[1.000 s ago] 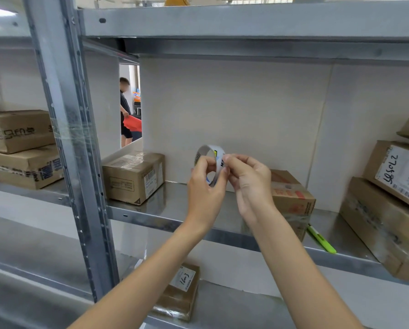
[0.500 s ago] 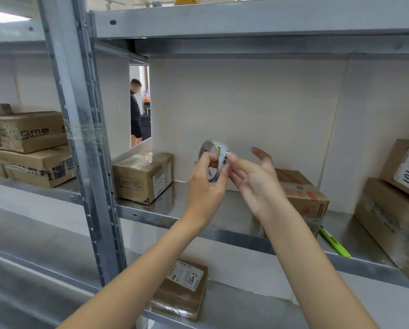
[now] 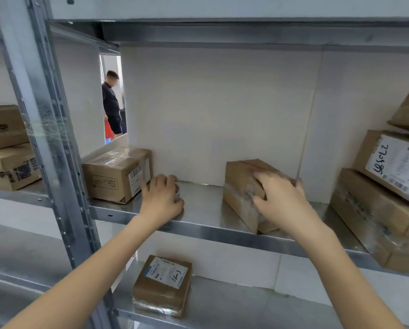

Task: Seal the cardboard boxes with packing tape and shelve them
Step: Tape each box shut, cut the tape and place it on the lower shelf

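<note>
The right hand [image 3: 279,198] lies spread on the middle box [image 3: 243,186], long axis running back into the shelf [image 3: 205,210]; the left hand [image 3: 162,200] curls over something hidden, grip unclear.

Shelf [image 3: 198,210] smooth dull metal; box [image 3: 243,186] matt cardboard, glossy tape.

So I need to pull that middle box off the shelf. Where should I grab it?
Take the middle box across its top and near end, from the open front of the shelf. It sits angled, one corner at the front edge, with free space either side. The right hand already lies on top; its grip is blurred.
</note>
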Demonstrator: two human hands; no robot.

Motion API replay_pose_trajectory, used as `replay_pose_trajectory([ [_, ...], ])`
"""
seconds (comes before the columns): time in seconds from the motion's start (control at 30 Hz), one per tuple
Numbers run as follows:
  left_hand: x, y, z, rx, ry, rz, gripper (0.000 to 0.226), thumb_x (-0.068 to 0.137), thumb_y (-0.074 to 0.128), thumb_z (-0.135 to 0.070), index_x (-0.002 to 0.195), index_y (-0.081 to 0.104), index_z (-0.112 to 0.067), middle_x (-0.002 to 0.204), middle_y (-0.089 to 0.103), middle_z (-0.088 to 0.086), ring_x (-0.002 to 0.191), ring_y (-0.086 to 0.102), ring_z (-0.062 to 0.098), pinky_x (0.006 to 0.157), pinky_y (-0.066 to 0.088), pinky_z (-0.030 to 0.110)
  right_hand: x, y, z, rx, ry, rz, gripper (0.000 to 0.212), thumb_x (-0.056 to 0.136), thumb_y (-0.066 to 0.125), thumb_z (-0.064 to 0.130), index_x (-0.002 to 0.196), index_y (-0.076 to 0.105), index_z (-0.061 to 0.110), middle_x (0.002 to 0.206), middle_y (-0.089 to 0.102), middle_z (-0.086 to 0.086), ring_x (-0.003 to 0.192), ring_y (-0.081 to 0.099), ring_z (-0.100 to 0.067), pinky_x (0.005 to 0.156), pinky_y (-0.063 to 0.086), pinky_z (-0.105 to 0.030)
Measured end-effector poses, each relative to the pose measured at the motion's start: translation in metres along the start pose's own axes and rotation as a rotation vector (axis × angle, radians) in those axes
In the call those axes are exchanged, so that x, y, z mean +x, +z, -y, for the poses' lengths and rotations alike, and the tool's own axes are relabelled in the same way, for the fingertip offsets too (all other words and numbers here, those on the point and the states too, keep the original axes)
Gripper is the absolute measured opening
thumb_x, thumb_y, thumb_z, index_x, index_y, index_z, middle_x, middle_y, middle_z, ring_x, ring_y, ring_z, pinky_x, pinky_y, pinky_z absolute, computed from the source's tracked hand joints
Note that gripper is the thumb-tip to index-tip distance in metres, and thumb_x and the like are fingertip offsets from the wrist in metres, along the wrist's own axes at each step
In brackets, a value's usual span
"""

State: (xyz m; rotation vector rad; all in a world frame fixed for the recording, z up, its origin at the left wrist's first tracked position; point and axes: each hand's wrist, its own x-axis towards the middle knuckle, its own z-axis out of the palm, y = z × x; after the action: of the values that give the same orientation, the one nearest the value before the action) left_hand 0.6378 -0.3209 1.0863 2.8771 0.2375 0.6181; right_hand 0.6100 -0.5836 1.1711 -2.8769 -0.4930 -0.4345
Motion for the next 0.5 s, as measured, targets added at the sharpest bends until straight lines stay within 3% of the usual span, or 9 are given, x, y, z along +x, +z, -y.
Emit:
replay_pose_trajectory([
  [0.07,0.003,-0.009,-0.008,-0.131,0.066,-0.073,0.059,0.091,0.043,-0.042,0.142,0.040,-0.012,0.137,0.040,0.015,0.134,0.030,0.037,0.116,0.008,0.059,0.006,-0.005,-0.017,0.208,-0.074,0.105,0.057,0.089,0.053,0.011,0.141,0.044,0.031,0.146,0.045,0.012,0.136,0.039,-0.017,0.118,0.011,-0.057],
  [0.13,0.006,-0.029,-0.026,-0.356,0.197,-0.198,0.067,0.093,0.025,-0.050,0.145,0.039,-0.011,0.143,0.037,0.015,0.137,0.029,0.034,0.117,0.017,0.046,0.011,-0.011,-0.027,0.400,-0.157,0.159,0.063,0.081,0.053,-0.003,0.133,0.052,0.033,0.140,0.052,0.012,0.131,0.045,-0.014,0.115,0.030,-0.038],
  [0.2,0.009,-0.050,-0.053,-0.432,0.324,-0.202,0.062,0.100,0.019,-0.047,0.150,0.034,-0.013,0.153,0.032,0.007,0.143,0.022,0.022,0.119,0.014,0.033,0.019,-0.014,-0.031,0.485,-0.185,0.169,0.057,0.079,0.052,-0.007,0.122,0.059,0.031,0.131,0.058,0.009,0.123,0.052,-0.012,0.103,0.040,-0.024],
  [0.3,0.012,-0.065,-0.093,-0.281,0.417,0.038,0.053,0.106,0.020,-0.039,0.154,0.028,-0.018,0.162,0.022,-0.002,0.149,0.015,0.013,0.119,0.009,0.028,0.038,-0.019,-0.027,0.464,-0.177,0.138,0.038,0.088,0.053,0.006,0.118,0.065,0.026,0.124,0.065,0.004,0.115,0.058,-0.015,0.102,0.046,-0.031],
  [0.37,0.016,-0.061,-0.106,-0.168,0.420,0.182,0.053,0.106,0.019,-0.039,0.154,0.028,-0.017,0.162,0.023,0.001,0.149,0.017,0.016,0.119,0.012,0.028,0.052,-0.027,-0.023,0.469,-0.131,0.046,0.030,0.096,0.049,0.017,0.121,0.066,0.020,0.125,0.065,0.002,0.116,0.059,-0.017,0.100,0.042,-0.026],
  [0.43,0.019,-0.057,-0.107,-0.127,0.419,0.231,0.053,0.106,0.019,-0.037,0.154,0.027,-0.016,0.162,0.023,0.002,0.149,0.017,0.017,0.119,0.012,0.027,0.064,-0.032,-0.017,0.445,-0.051,-0.031,0.039,0.104,0.039,0.033,0.129,0.061,0.014,0.134,0.060,-0.004,0.123,0.053,-0.022,0.094,0.036,-0.023],
  [0.5,0.021,-0.056,-0.105,-0.128,0.418,0.243,0.053,0.106,0.018,-0.033,0.155,0.024,-0.014,0.162,0.021,0.002,0.150,0.015,0.015,0.119,0.010,0.026,0.075,-0.028,-0.010,0.420,0.032,0.086,0.056,0.104,0.025,0.047,0.140,0.051,0.013,0.147,0.047,-0.010,0.135,0.042,-0.027,0.102,0.031,-0.027],
])
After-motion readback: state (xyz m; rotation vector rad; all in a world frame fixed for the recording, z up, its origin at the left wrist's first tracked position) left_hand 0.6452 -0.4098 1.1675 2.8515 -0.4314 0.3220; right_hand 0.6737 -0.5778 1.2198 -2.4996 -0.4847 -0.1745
